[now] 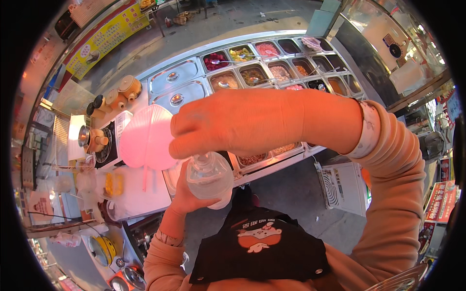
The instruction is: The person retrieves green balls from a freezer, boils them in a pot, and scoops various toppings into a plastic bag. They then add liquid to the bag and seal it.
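My left hand (191,196) is wrapped around a clear plastic bottle (211,178), which stands out over the counter's near edge. Directly above the bottle's neck is my right hand (233,120), back side up with the fingers bent down; its fingertips and anything between them are hidden. Left of my right hand a pink hand fan (145,138) lies on the counter, its thin handle towards me. Behind my right forearm, metal topping trays (280,71) hold cubes, beads and other foods, several with spoons in them. Two lidded metal pans (174,78) adjoin these trays.
A small teapot (94,140) sits by a round wire rack at the left, with more pots (129,87) behind. Yellow pieces in a container (114,183) are at the counter's left. A white boxy appliance (346,189) stands on the floor at right. Glass panels flank the stall.
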Tool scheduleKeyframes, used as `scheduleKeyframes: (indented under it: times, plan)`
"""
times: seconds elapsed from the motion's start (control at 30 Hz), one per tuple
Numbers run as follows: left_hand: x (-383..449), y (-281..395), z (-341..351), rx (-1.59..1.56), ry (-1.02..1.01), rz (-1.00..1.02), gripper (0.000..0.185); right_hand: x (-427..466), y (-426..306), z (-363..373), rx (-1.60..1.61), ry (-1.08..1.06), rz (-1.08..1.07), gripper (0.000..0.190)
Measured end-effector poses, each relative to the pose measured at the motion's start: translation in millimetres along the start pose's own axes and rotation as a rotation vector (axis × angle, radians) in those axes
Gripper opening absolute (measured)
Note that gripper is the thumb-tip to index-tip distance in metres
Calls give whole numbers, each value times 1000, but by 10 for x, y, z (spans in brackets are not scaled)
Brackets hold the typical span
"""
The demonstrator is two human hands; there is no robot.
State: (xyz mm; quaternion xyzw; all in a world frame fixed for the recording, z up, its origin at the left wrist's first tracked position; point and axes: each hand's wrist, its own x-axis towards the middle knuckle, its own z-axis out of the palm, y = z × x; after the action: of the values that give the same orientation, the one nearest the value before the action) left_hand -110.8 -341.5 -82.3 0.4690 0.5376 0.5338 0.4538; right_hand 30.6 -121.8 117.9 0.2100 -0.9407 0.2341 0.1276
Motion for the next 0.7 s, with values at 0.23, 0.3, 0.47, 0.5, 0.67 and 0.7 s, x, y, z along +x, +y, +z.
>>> scheduleKeyframes:
  times: [0.23, 0.3, 0.47, 0.5, 0.67, 0.7]
  plan:
    - [1056, -548, -218, 171, 115, -30, 105, -514, 1638, 200, 294, 402, 700, 28]
    - [1404, -592, -223, 159, 91, -134, 102, -900, 2038, 485, 510, 590, 916, 29]
    - [2029, -822, -332, 42, 103, -317, 97, -1570, 2671, 1192, 714, 780, 1159, 29]
    - [2111, -864, -374, 32, 107, -360, 96, -1634, 2715, 1300, 772, 801, 1187, 29]
    - [2462, -1091, -503, 19, 15, -499, 93, -1946, 2882, 1728, 824, 824, 1345, 28]
    - [2522, -1043, -495, 31, -5, -530, 92, -1982, 2905, 1765, 861, 823, 1356, 29]
